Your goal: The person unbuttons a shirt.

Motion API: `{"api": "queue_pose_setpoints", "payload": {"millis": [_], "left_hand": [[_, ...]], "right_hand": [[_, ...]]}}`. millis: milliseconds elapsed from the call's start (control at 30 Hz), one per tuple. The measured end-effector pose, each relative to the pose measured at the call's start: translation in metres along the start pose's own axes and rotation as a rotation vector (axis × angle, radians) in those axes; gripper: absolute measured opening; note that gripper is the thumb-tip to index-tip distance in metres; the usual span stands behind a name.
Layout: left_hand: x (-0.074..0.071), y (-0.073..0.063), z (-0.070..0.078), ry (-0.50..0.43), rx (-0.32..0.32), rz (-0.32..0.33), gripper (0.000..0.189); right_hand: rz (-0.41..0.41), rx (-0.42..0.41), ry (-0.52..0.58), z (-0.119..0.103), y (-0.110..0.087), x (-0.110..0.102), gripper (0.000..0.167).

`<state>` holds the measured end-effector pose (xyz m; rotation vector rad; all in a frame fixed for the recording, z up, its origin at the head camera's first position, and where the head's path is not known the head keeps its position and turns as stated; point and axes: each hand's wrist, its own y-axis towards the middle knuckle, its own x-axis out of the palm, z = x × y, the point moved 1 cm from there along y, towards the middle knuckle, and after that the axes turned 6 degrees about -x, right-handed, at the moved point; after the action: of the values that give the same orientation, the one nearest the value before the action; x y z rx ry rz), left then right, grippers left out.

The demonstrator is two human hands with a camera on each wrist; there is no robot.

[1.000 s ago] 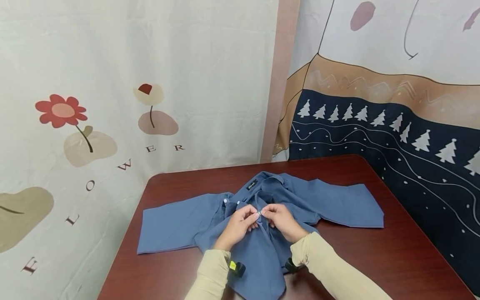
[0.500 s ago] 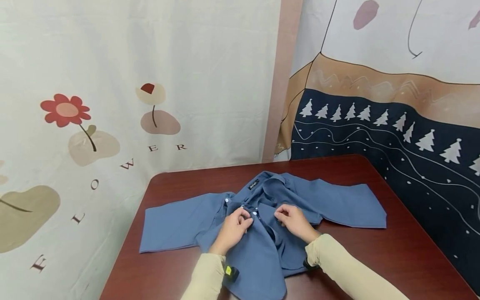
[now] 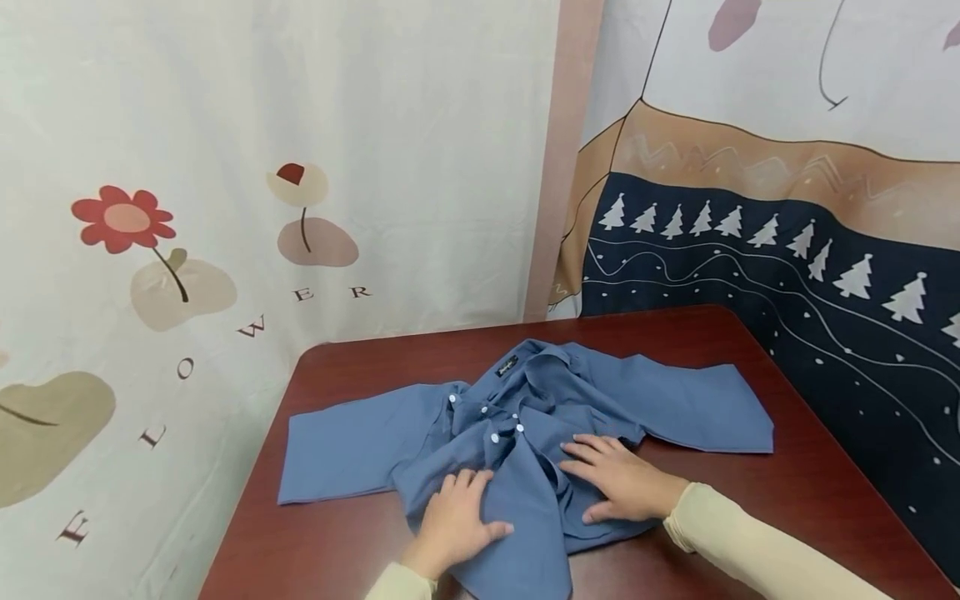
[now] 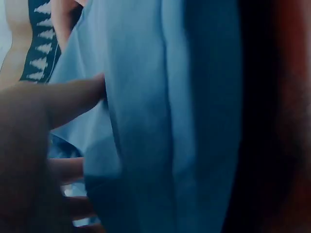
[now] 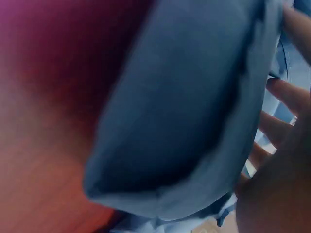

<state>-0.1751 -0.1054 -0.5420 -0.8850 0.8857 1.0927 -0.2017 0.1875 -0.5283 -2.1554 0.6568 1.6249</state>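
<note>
A blue short-sleeved shirt (image 3: 521,508) lies spread on the table in the head view, collar at the far side. Several white buttons (image 3: 495,438) show down its front. My left hand (image 3: 454,518) rests on the lower left front panel, fingers spread. On the lower right panel lies my right hand (image 3: 624,478), its fingers also spread and pointing left. In the left wrist view, the thumb and fingers (image 4: 80,99) lie against the shirt's blue cloth (image 4: 141,116). The right wrist view has fingertips (image 5: 286,94) along a fold of cloth (image 5: 170,107).
A dark red wooden table (image 3: 352,542) with rounded far corners bears the shirt. Behind it hangs a pale curtain (image 3: 435,167) printed with flowers and letters. To the right is a dark blue cloth (image 3: 712,267) with white trees.
The fingers that pinched the shirt's front by a button have let go. Both hands have moved down toward me and apart, and now lie spread on the panels. More buttons show.
</note>
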Motion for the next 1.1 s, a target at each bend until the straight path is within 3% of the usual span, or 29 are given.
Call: {"api": "queue_pose_setpoints", "payload": {"millis": [100,233,433,600,833,933,1033,1100], "left_hand": [[0.002,-0.006,0.003,0.072,-0.013,-0.085,0.093],[0.004,-0.007,0.007,0.116,-0.020,-0.133,0.098],[0.004,0.002,0.002,0.145,0.011,-0.168,0.099],[0.004,0.019,-0.010,0.125,0.048,-0.149,0.101],[-0.004,0.052,-0.040,0.034,0.122,-0.080,0.093],[-0.005,0.064,-0.051,0.007,0.124,-0.028,0.087],[-0.006,0.074,-0.057,-0.004,0.101,0.070,0.081],[-0.008,0.080,-0.060,0.019,0.077,0.180,0.075]], "right_hand": [[-0.112,0.003,-0.002,0.000,-0.005,0.006,0.084],[-0.179,0.024,0.004,0.003,-0.007,0.017,0.090],[-0.146,0.058,0.057,0.012,-0.002,0.031,0.092],[-0.077,0.073,0.062,0.024,0.011,0.036,0.091],[-0.010,0.131,-0.020,0.043,0.042,0.030,0.088],[0.054,0.169,-0.050,0.049,0.054,0.027,0.083],[0.149,0.214,-0.103,0.054,0.063,0.025,0.081],[0.207,0.247,-0.142,0.057,0.066,0.024,0.079]]}}
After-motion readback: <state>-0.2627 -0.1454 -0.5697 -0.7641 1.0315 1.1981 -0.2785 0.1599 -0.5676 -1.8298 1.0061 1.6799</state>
